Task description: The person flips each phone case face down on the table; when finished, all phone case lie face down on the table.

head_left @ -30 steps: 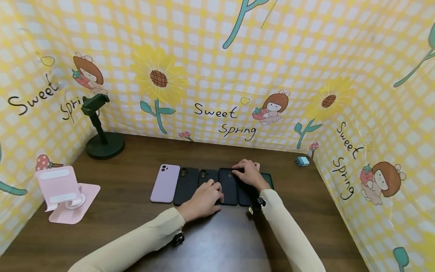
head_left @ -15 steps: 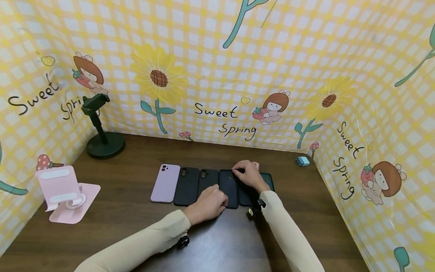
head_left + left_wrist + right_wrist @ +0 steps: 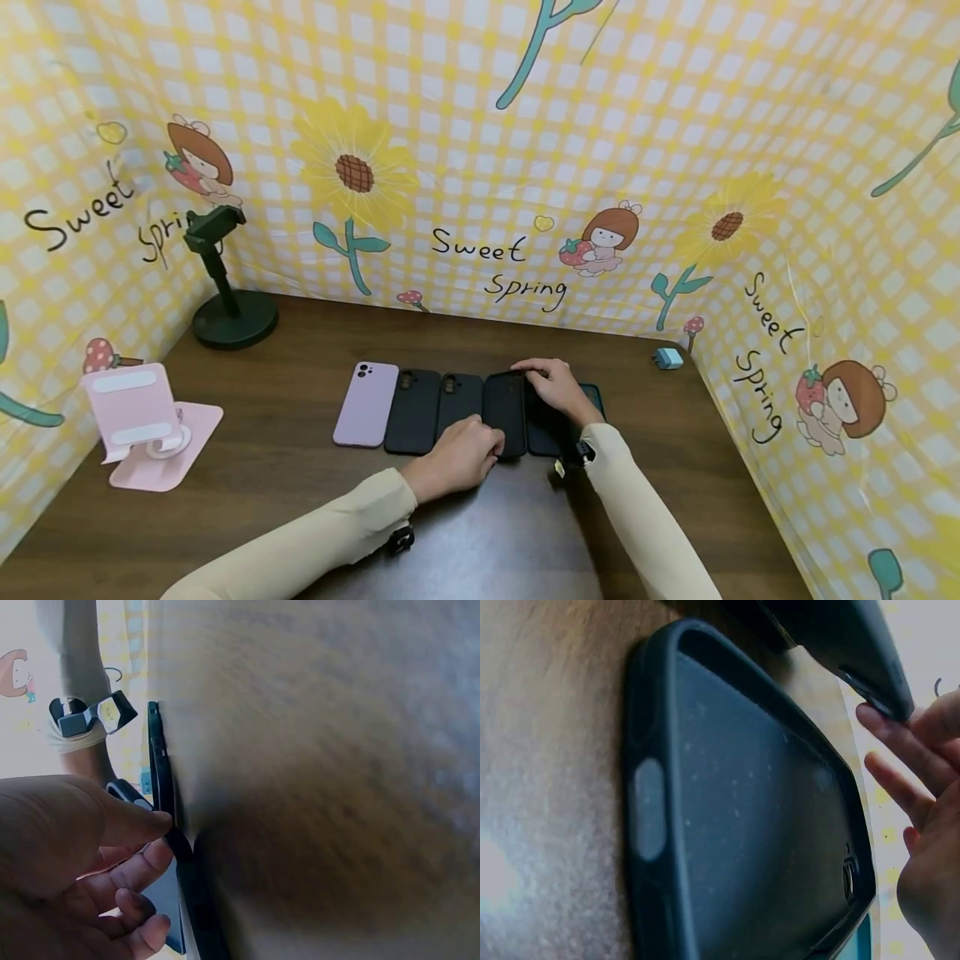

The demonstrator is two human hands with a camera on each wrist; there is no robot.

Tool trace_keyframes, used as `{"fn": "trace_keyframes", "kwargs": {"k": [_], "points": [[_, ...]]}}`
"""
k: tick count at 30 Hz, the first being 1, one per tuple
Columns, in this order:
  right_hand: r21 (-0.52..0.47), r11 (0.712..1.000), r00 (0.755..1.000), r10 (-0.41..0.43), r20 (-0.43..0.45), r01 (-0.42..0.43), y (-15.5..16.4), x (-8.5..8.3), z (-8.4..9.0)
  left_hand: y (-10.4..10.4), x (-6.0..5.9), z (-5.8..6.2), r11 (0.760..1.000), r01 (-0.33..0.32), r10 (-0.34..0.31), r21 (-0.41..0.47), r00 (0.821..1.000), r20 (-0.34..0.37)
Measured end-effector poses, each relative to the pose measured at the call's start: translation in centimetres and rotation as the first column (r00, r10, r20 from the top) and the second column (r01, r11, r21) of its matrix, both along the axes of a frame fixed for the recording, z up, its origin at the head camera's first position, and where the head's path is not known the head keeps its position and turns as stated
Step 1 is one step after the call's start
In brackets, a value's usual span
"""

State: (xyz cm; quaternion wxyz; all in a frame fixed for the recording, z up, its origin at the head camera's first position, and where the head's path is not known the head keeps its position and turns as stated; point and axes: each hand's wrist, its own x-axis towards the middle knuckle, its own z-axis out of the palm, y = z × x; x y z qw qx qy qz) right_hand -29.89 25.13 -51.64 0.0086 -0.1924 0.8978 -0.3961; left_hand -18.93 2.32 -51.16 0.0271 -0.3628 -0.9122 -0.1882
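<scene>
Several phone cases lie in a row. My left hand (image 3: 468,452) pinches the near edge of a black phone case (image 3: 506,412), its thumb on the rim in the left wrist view. At the far end my right hand (image 3: 557,385) grips the same case, which is tilted up off the table there. Fingertips hold its corner in the right wrist view, where the raised case (image 3: 855,652) shows at the top. Beside it lies another black case (image 3: 757,795) with its hollow side up, partly under my right wrist in the head view. A teal-edged case (image 3: 594,398) is mostly hidden behind that wrist.
Left of my hands lie two black cases (image 3: 412,412) and a lilac case (image 3: 365,404). A pink stand (image 3: 142,421) and a dark green stand (image 3: 234,321) are at the left. A light-blue charger plug (image 3: 667,358) sits at the back right. Patterned cloth surrounds the brown table (image 3: 300,500).
My left hand has shifted right and nearer, to the near end of the black case. The case's far end has risen under my right fingers, which have changed their hold.
</scene>
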Motion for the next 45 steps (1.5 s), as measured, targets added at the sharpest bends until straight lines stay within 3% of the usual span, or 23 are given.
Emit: {"fn": "trace_keyframes", "kwargs": {"k": [8,15,21,24,27,30,40,45], "points": [[-0.14,0.985,0.993,0.111,0.045,-0.104,0.2,0.1,-0.1,-0.3,0.2,0.0,0.999,-0.007,0.005,0.039,0.999,0.035],[-0.13,0.98,0.984,0.16,0.073,-0.149,-0.2,0.3,1.4,-0.5,0.2,-0.1,0.996,-0.016,0.014,0.09,1.0,0.028],[-0.109,0.982,0.987,0.16,0.032,-0.155,-0.1,0.0,0.9,-0.5,0.2,-0.2,0.993,-0.054,0.066,0.107,0.992,-0.104],[-0.1,0.982,0.986,0.161,0.032,-0.157,-0.1,0.0,0.8,-0.5,0.2,0.0,0.997,-0.02,0.032,0.071,0.984,-0.178],[-0.107,0.981,0.985,0.167,0.045,-0.161,-0.3,0.0,0.6,-0.6,0.2,0.2,0.999,0.012,-0.001,0.052,0.979,-0.206],[-0.116,0.981,0.984,0.165,0.062,-0.157,-0.5,-0.1,0.5,-0.7,0.2,0.2,0.999,0.003,0.004,0.036,0.977,-0.215],[-0.029,0.993,0.986,0.117,0.116,-0.115,-1.3,0.0,0.6,-1.4,0.1,0.7,0.996,-0.086,0.083,-0.004,0.972,-0.22],[0.079,0.986,0.985,0.135,0.111,-0.144,-1.2,0.4,0.6,-1.5,0.4,0.9,0.994,-0.111,0.107,-0.009,0.973,-0.206]]}}
